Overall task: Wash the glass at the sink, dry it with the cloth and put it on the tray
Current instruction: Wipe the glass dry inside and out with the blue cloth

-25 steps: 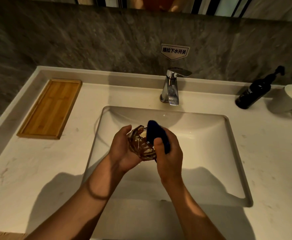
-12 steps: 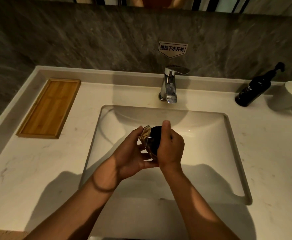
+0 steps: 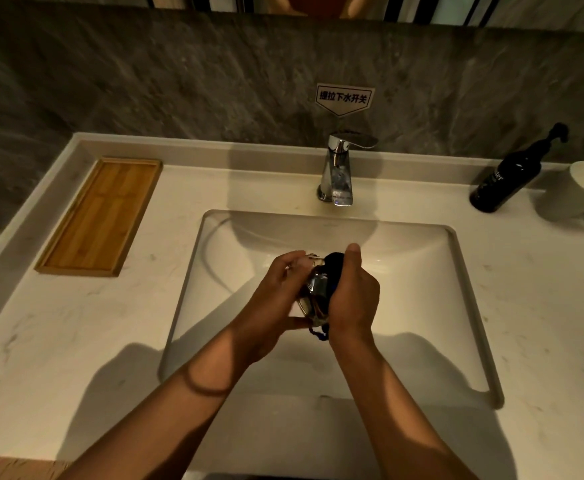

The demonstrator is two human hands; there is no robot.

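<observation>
Over the white sink (image 3: 456,306) my left hand (image 3: 276,299) grips a cut clear glass (image 3: 314,289), tilted on its side. My right hand (image 3: 352,299) presses a dark blue cloth (image 3: 333,263) against the glass; a corner of the cloth hangs below my palm. Most of the glass is hidden between the two hands. The wooden tray (image 3: 103,216) lies on the counter at the back left, with nothing on it.
A chrome faucet (image 3: 339,174) stands behind the basin; no water is seen running. At the back right are a black pump bottle (image 3: 508,174) and a white cup (image 3: 581,188). A grey stone wall rises behind the white counter (image 3: 75,341).
The glass has turned between my hands and the cloth has shifted around it. Less of the cloth shows above my right hand than one second ago.
</observation>
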